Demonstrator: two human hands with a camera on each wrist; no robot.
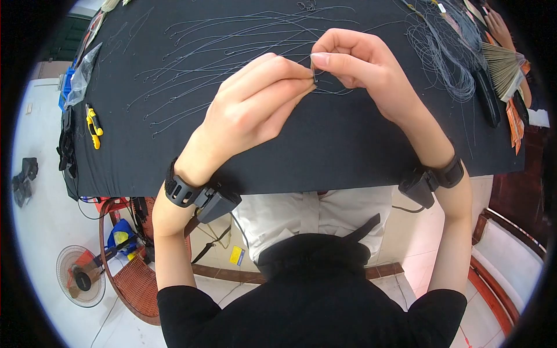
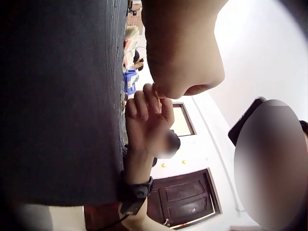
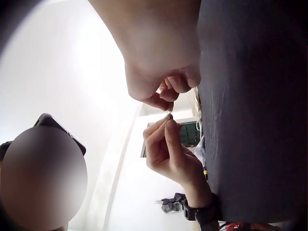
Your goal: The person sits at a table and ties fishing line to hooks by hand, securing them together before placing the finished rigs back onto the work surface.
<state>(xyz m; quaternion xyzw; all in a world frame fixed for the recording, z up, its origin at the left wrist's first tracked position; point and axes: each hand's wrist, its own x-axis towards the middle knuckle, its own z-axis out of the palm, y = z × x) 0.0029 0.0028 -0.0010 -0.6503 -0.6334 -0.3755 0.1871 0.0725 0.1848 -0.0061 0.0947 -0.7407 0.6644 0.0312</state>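
My left hand (image 1: pixel 246 107) and right hand (image 1: pixel 374 69) meet fingertip to fingertip above the black-clothed table (image 1: pixel 325 156). Between the left thumb and fingers is pinched a small dark hook-like piece (image 1: pixel 315 76), mostly hidden. Right thumb and forefinger pinch at its upper end, where a thin line seems to run; I cannot tell its exact kind. In the right wrist view, the left hand's fingertips (image 3: pixel 169 118) come right up to the right hand's. Behind the hands, several thin grey lines (image 1: pixel 191 69) with tiny hooked ends lie spread out.
A tangled heap of thin line (image 1: pixel 444 55) lies at the right, beside a black-handled tool (image 1: pixel 486 98) and a fanned stack of strips (image 1: pixel 502 64). Yellow snips (image 1: pixel 93 126) and a clear plastic bag (image 1: pixel 84 78) are at the left. Another person's hand (image 1: pixel 499 29) shows far right.
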